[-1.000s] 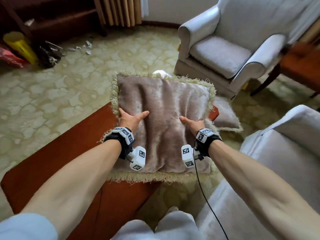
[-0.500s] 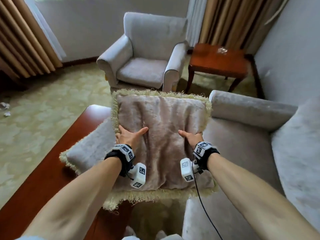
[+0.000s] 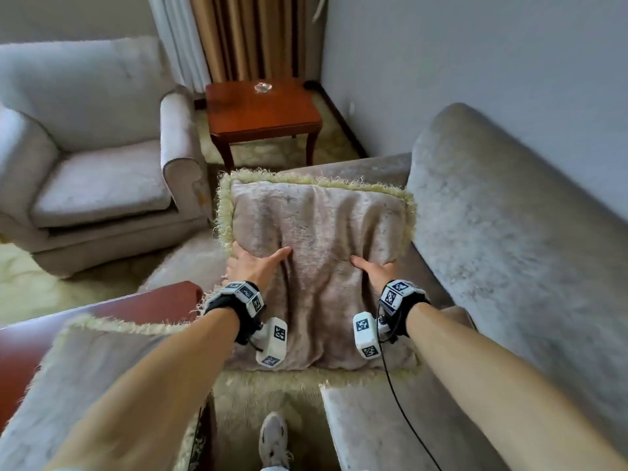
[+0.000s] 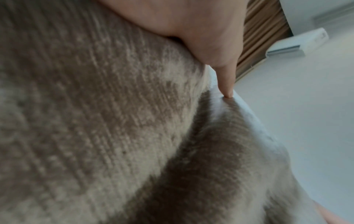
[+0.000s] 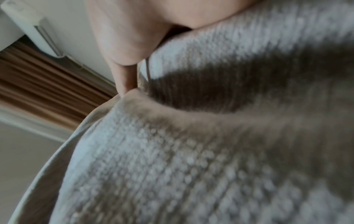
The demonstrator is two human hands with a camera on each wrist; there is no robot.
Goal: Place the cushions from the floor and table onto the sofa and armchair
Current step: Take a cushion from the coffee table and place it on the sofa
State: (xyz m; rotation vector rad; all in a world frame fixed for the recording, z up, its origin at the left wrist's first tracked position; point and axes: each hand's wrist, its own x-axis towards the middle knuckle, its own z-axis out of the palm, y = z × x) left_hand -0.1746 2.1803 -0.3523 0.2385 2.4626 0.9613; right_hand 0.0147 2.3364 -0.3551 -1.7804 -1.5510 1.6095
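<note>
Beige cushion (image 3: 319,266) gripped between both hands, over sofa (image 3: 509,232).

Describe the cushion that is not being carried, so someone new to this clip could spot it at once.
Start at the red-brown wooden table at the lower left of the head view. The resting cushion lies flat on it, under the left forearm. Unlike the fringed cushion gripped by the left hand and right hand over the sofa, no hand touches it.

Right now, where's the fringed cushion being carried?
Head view, centre: the fringed cushion is held by its sides between left hand and right hand, over the sofa seat, its top edge toward the small side table.
</note>
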